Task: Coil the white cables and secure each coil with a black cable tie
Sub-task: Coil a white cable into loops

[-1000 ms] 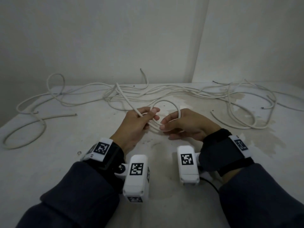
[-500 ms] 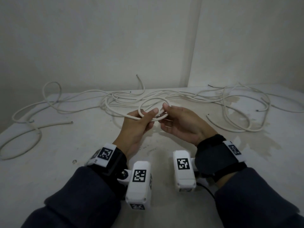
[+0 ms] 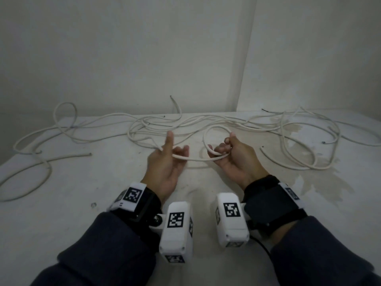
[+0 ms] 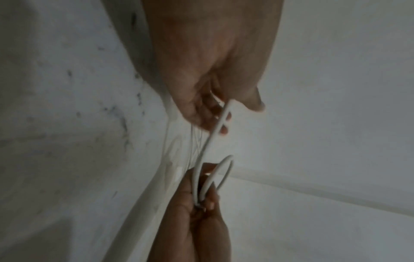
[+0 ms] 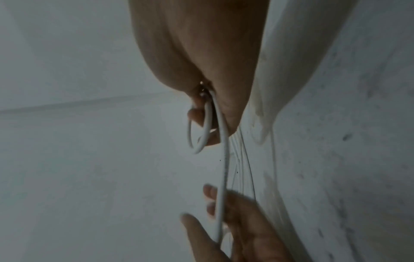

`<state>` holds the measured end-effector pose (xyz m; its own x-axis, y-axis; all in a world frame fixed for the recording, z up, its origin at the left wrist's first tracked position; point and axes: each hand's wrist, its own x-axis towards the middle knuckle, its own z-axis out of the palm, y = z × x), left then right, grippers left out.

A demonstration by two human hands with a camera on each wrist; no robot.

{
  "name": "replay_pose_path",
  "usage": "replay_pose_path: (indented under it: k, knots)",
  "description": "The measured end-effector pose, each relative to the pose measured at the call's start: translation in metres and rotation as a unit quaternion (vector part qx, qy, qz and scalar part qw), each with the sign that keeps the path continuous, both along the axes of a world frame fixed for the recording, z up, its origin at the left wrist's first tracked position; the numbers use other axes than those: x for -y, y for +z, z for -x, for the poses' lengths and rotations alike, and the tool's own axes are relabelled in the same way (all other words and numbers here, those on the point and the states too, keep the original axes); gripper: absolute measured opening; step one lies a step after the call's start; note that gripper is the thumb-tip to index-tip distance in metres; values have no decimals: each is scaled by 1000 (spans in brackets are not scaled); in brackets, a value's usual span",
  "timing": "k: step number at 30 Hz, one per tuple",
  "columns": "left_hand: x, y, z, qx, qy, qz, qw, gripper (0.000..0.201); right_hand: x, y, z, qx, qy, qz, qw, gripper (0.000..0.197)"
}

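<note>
My right hand (image 3: 224,146) is raised palm up and pinches a small coil (image 3: 218,127) of white cable, about two loops wide. From it a stretch of the same cable (image 3: 195,159) runs left over the straight fingers of my left hand (image 3: 176,149), whose thumb points up, clear of the cable. The left wrist view shows the cable (image 4: 210,140) lying loose across my left hand (image 4: 224,117), and the coil (image 4: 228,170) in my right hand (image 4: 201,221). The right wrist view shows the coil (image 5: 190,134) hanging from my right hand's fingers (image 5: 197,115).
The white table (image 3: 103,193) is stained and stands in a corner between two walls. Several loose white cables lie tangled along its back (image 3: 156,129), with wide loops at the right (image 3: 309,155) and left (image 3: 47,168). A thin black strand (image 3: 265,110) lies by the back wall.
My hands have drawn apart. The left hand let go of the loop and slid left along the cable with fingers straightened. The right hand kept the coil and moved right.
</note>
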<state>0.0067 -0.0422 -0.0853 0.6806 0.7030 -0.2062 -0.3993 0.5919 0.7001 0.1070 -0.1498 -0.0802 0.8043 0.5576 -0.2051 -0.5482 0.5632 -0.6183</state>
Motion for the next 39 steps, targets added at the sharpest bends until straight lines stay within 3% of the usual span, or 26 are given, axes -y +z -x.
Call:
replay_pose_path:
  k: [2, 4, 9, 14, 20, 23, 26, 29, 31, 36, 38, 39]
  knots:
    - [-6, -3, 0, -5, 83, -30, 996, 31, 0, -1, 0, 13, -7, 38, 999, 32]
    - [-8, -5, 0, -43, 112, -102, 988, 22, -1, 1, 2, 39, 5, 75, 996, 25]
    - [-7, -3, 1, -91, 91, -234, 964, 13, 2, 7, 7, 96, 80, 128, 984, 22]
    - [-1, -3, 3, -71, 57, -350, 932, 16, 3, 6, 12, 238, 133, 196, 942, 21]
    - [6, -1, 7, -65, -58, -344, 935, 19, 2, 6, 15, 302, 173, 222, 911, 25]
    - [7, 0, 5, -80, -52, -367, 925, 19, 1, 8, 14, 305, 169, 248, 904, 23]
    - [6, 0, 1, -96, -30, -401, 911, 20, 0, 12, 17, 293, 144, 224, 918, 25]
    - [6, 2, 0, -114, -18, -404, 907, 22, -1, 13, 18, 313, 97, 227, 917, 15]
    - [7, 1, 2, -119, -27, -434, 893, 19, -1, 10, 16, 335, 83, 221, 912, 18]
    - [3, 2, 3, -92, -38, -395, 913, 16, 7, 13, 10, 373, 91, 201, 901, 14]
    - [2, 4, 6, -81, -35, -440, 894, 14, 11, 13, 6, 411, 101, 228, 877, 37]
    - [3, 6, 7, -76, -37, -481, 873, 13, 13, 13, 4, 453, 98, 268, 844, 45]
